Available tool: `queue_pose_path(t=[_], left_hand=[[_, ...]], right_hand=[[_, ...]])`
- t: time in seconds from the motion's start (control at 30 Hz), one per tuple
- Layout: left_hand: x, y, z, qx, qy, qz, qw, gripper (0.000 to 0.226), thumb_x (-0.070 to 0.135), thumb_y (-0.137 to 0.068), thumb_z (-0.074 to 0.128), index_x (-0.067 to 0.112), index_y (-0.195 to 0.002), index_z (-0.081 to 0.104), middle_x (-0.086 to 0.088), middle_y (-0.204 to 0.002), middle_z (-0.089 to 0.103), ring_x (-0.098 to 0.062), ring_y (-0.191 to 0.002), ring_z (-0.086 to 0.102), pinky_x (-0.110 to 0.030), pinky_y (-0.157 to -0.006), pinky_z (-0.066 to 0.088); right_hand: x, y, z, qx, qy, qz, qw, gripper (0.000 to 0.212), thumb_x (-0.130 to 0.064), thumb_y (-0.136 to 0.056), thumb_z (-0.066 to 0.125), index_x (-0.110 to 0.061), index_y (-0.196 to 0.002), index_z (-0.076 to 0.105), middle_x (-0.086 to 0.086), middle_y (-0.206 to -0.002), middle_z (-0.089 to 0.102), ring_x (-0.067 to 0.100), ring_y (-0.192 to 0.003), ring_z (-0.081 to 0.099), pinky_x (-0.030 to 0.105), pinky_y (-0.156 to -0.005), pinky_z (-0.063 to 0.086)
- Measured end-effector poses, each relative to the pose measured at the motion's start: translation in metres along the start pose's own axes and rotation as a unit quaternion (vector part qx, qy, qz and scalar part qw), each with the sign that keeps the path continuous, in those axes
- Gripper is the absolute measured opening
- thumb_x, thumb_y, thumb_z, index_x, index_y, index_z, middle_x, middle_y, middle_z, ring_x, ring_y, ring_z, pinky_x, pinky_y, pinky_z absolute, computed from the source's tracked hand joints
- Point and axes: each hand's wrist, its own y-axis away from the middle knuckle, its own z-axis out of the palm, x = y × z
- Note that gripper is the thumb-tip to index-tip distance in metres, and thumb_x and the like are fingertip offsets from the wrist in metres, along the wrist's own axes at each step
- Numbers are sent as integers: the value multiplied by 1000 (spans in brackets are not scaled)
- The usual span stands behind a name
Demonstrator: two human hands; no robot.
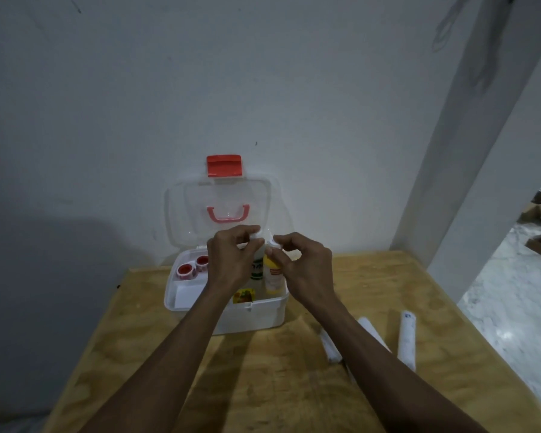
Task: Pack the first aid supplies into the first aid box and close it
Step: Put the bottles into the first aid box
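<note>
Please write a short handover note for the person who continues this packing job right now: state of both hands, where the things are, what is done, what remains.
Left hand: pinches the cap of the green-label bottle, upright in the first aid box.
Right hand: pinches the cap of the yellow bottle, upright beside the first.
Box: on the wooden table, clear lid open against the wall.
Done: two red tape rolls, a white pack and a small colourful packet are inside.
Left: release the bottles, pack the three white rolls on the table, close the lid.
</note>
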Motion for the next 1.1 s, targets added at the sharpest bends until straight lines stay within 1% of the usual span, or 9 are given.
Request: queue_pose_path(t=[0.13, 0.4, 0.5, 0.67, 0.87, 0.93, 1.0, 1.03, 1.1], left_hand=[[-4, 2, 1, -10, 2, 0, 1000, 29, 15, -82, 73, 13, -111, 72, -4, -110, 73, -3, -88, 63, 2, -64, 42], [-4, 2, -2, -29, 0, 7, 1000, 28, 14, -82, 74, 11, -110, 72, -5, -109, 73, -7, -91, 64, -7, -74, 45], [-4, 0, -3, -37, -2, 9, 999, 28, 15, -81, 74, 11, -109, 72, -4, -108, 73, -8, -91, 65, -8, -75, 45], [-8, -2, -2, -75, -27, 11, 997, 26, 11, -81, 74, 11, -107, 72, -5, -107, 73, -7, -89, 63, -5, -72, 43], [-11, -5, -4, -106, -39, 12, 994, 26, 9, -82, 73, 10, -108, 72, -6, -108, 72, -5, -88, 62, -2, -67, 42], [-12, -5, -6, -120, -40, 17, 992, 27, 10, -82, 72, 11, -109, 71, -7, -110, 72, -8, -92, 65, -6, -74, 44], [-14, -5, -8, -131, -50, 26, 990, 28, 10, -83, 71, 12, -111, 71, -8, -113, 71, -13, -99, 66, -15, -83, 47], [-14, -4, -9, -134, -56, 31, 989, 28, 10, -84, 70, 12, -112, 70, -7, -114, 71, -15, -103, 66, -19, -86, 47], [-14, -3, -10, -135, -66, 40, 988, 29, 10, -85, 69, 12, -114, 70, -8, -118, 69, -18, -107, 65, -24, -92, 48]], right_hand=[[5, 6, 3, -4, 11, 12, 1000, 21, -36, -82, 75, -24, -100, 75, -7, -97, 74, 13, -95, 64, 36, -79, 52], [10, 11, 5, -22, 18, 24, 999, 18, -32, -82, 75, -25, -99, 74, -6, -99, 72, 12, -97, 60, 35, -78, 51], [10, 11, 4, -29, 16, 25, 999, 18, -33, -82, 75, -26, -99, 74, -7, -100, 71, 11, -98, 59, 33, -79, 50], [8, 11, 5, -34, 16, 28, 999, 14, -32, -83, 75, -26, -96, 74, -7, -98, 70, 11, -96, 59, 33, -77, 50], [8, 8, 2, -48, 25, 31, 998, 17, -29, -80, 78, -23, -96, 75, -7, -96, 67, 6, -92, 55, 21, -74, 41], [7, 8, 0, -49, 25, 29, 998, 19, -28, -79, 79, -22, -96, 76, -15, -91, 63, -5, -85, 53, 12, -71, 39], [7, 8, -2, -49, 17, 27, 998, 20, -26, -78, 80, -20, -96, 77, -24, -86, 58, -16, -82, 52, 4, -69, 37], [7, 8, -2, -49, 15, 25, 998, 21, -25, -77, 81, -19, -96, 78, -24, -86, 59, -18, -81, 51, 3, -70, 37], [6, 8, -3, -52, 23, 20, 998, 22, -27, -77, 81, -18, -98, 78, -14, -92, 67, -11, -81, 52, 4, -71, 37]])
